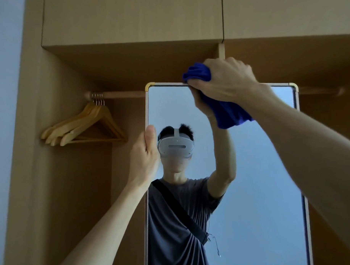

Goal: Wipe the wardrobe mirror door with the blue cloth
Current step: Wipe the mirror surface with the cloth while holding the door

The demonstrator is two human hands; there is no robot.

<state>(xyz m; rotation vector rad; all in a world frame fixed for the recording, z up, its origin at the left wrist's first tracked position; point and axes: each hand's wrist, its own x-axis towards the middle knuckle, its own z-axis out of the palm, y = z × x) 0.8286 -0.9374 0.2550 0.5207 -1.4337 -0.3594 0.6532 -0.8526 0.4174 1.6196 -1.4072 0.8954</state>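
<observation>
Head view. The right hand [221, 80] grips the bunched blue cloth [228, 112] against the top edge of the mirror door [258, 175], cloth tails hanging over the glass. The left hand [145, 153] clasps the door's left frame edge, thumb on the front. Wooden hangers [85, 127] hang on the rail [120, 94] to the left. Risk: pressing hard this high could swing the door if the left hold slackens; the bunched cloth may leave streaks.
</observation>
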